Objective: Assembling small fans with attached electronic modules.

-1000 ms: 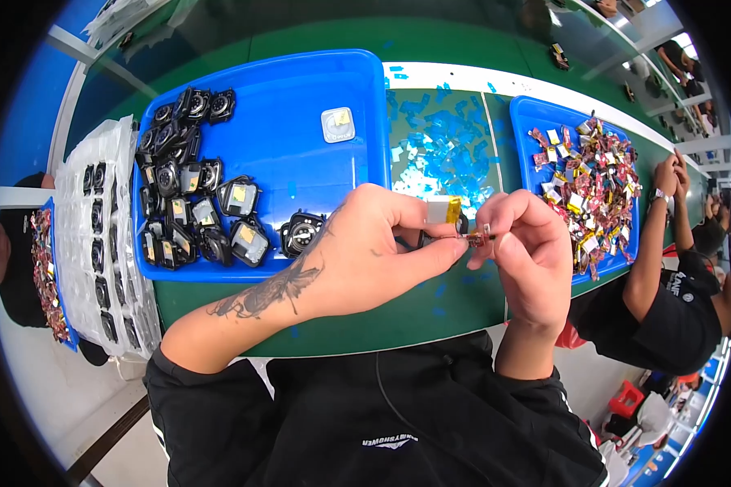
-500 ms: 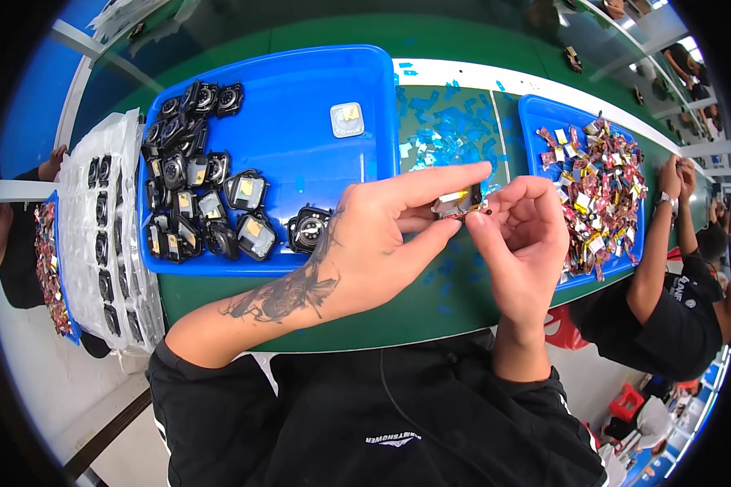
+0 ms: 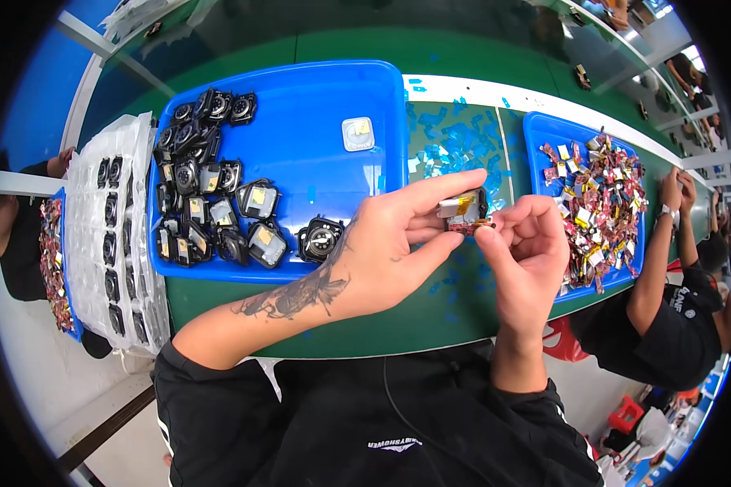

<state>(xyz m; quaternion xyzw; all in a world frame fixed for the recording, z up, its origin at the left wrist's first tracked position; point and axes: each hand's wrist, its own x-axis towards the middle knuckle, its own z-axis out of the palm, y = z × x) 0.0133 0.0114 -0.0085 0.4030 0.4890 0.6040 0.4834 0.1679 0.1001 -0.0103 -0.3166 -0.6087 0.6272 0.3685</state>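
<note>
My left hand (image 3: 394,235) grips an opened black smartwatch case (image 3: 481,201) between its thumb and fingers, over the green table (image 3: 357,325). A silvery battery with yellow tape (image 3: 461,206) and a reddish circuit board (image 3: 463,228) show inside the case. At the case's right edge, my right hand (image 3: 528,256) closes thumb and forefinger on the end of the board. The fingertips hide part of that end. Left of my hands, several black watch cases (image 3: 185,175) lie in a blue tray (image 3: 325,93).
A pale square watch cover (image 3: 357,134) lies alone in the blue tray. Blue film scraps (image 3: 455,134) litter the table behind my hands. A second tray (image 3: 536,130) at right holds many reddish boards (image 3: 597,211). White moulded trays (image 3: 97,203) stand left; a co-worker (image 3: 666,308) sits right.
The watch case has tilted so its battery and board show more fully. My right hand has dropped slightly and its fingers now pinch at the board's edge.
</note>
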